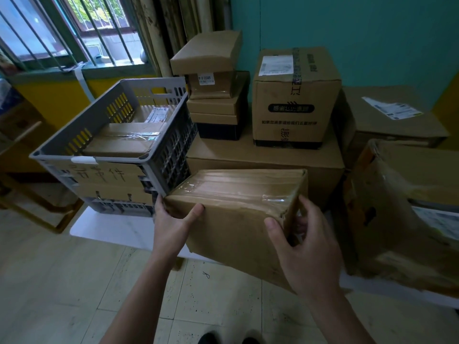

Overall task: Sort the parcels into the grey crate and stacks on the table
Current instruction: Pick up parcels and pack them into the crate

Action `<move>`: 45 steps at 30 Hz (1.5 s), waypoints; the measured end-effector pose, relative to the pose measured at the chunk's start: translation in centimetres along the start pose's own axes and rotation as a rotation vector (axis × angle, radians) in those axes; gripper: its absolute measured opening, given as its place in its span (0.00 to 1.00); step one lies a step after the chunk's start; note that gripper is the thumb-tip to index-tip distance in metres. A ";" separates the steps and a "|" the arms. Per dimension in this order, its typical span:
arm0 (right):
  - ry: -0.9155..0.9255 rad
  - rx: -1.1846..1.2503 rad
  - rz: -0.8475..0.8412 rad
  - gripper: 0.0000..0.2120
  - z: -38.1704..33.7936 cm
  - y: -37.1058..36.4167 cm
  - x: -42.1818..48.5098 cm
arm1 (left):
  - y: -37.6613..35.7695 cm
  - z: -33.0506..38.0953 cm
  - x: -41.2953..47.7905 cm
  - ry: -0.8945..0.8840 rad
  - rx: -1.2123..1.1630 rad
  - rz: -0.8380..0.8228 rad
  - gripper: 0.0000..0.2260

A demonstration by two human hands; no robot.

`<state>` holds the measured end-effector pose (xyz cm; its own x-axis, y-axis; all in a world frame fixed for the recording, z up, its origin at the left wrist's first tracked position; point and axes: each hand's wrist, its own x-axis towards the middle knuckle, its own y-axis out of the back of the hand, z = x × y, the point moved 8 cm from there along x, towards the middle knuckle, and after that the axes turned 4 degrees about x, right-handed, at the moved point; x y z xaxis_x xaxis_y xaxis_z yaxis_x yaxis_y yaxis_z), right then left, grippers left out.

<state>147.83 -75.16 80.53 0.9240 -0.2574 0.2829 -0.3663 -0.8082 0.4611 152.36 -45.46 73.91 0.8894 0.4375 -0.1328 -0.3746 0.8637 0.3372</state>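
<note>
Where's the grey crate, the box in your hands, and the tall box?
grey crate (72,121): head view, left rim.
held box (236,219): head view, front face.
tall box (290,95): head view, front face.

On the left of the counter (111,229) stands the crate (171,150), with parcels (119,145) lying in it and a window (62,28) behind it. Just right of the crate, at the counter's front edge, is a parcel (236,219) with the left hand (171,224) on its left end and the right hand (305,249) on its right end. Behind this parcel lies a wide carton (260,157); on it, a stack of small boxes (216,108) sits left and a tall carton (293,100) right. Further right is a large carton (397,120), with another carton (409,207) in front of it
</note>
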 end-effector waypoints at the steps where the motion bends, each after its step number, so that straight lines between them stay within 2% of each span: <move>1: -0.019 -0.004 -0.008 0.44 0.2 -0.1 0.1 | 0.0 0.0 0.0 0.002 0.010 0.009 0.57; 5: -0.079 0.047 -0.040 0.40 1.5 -0.4 0.4 | 0.1 -0.2 0.2 0.036 0.004 0.029 0.52; 11: -0.261 0.268 -0.016 0.20 4.7 -0.4 0.7 | 1.3 -0.1 0.1 0.032 0.017 0.032 0.31; 12: -0.293 0.289 -0.016 0.18 5.2 -0.6 0.8 | 1.4 -0.1 0.0 0.024 0.019 0.003 0.32; 15: -0.418 0.309 -0.039 0.16 6.5 -1.2 1.1 | 1.0 0.2 -0.2 0.039 0.087 -0.134 0.43; 18: -0.574 0.399 -0.058 0.14 7.8 -1.3 1.4 | 1.5 0.2 0.1 0.075 0.140 -0.130 0.47; 20: -0.655 0.479 -0.080 0.14 8.5 -1.4 1.3 | 2.5 -0.2 0.4 0.116 0.084 -0.107 0.44; 22: -0.718 0.575 -0.125 0.18 8.9 -1.5 1.1 | 3.3 -0.5 0.5 0.142 -0.025 -0.166 0.39; 25: -0.770 0.774 -0.178 0.20 9.1 -1.9 0.7 | 4.0 -0.2 0.7 0.062 -0.145 -0.338 0.48; 28: -0.724 0.883 -0.170 0.14 8.8 -1.9 0.7 | 4.1 -0.1 0.7 -0.005 -0.192 -0.505 0.53; 29: -0.694 0.912 -0.171 0.18 8.6 -1.9 0.8 | 3.8 0.1 0.7 -0.025 -0.161 -0.539 0.53; 31: -0.646 0.912 -0.200 0.43 8.0 -2.1 0.9 | 3.4 0.3 0.7 -0.055 -0.081 -0.511 0.51; 32: -0.599 0.861 -0.216 0.47 7.5 -2.1 0.9 | 3.3 0.5 0.8 -0.063 -0.065 -0.466 0.48; 35: -0.466 0.665 -0.271 0.36 5.2 -2.4 0.8 | 3.2 1.3 1.0 -0.101 -0.033 -0.357 0.32; 36: -0.438 0.601 -0.255 0.35 4.7 -2.4 0.8 | 3.2 1.4 1.1 -0.107 -0.025 -0.337 0.30; 40: -0.402 0.465 -0.154 0.31 3.6 -2.6 0.6 | 3.8 1.3 2.0 -0.116 -0.022 -0.342 0.27; 42: -0.392 0.398 -0.085 0.30 3.4 -2.3 0.6 | 4.0 1.2 2.3 -0.118 -0.025 -0.349 0.31; 45: -0.390 0.380 -0.067 0.29 2.3 -2.4 0.5 | 4.6 0.8 3.0 -0.101 -0.051 -0.346 0.35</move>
<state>149.46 -74.60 77.66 0.9427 -0.3175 -0.1026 -0.3063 -0.9455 0.1108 153.51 -40.41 75.77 0.9861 0.0929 -0.1375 -0.0576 0.9688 0.2412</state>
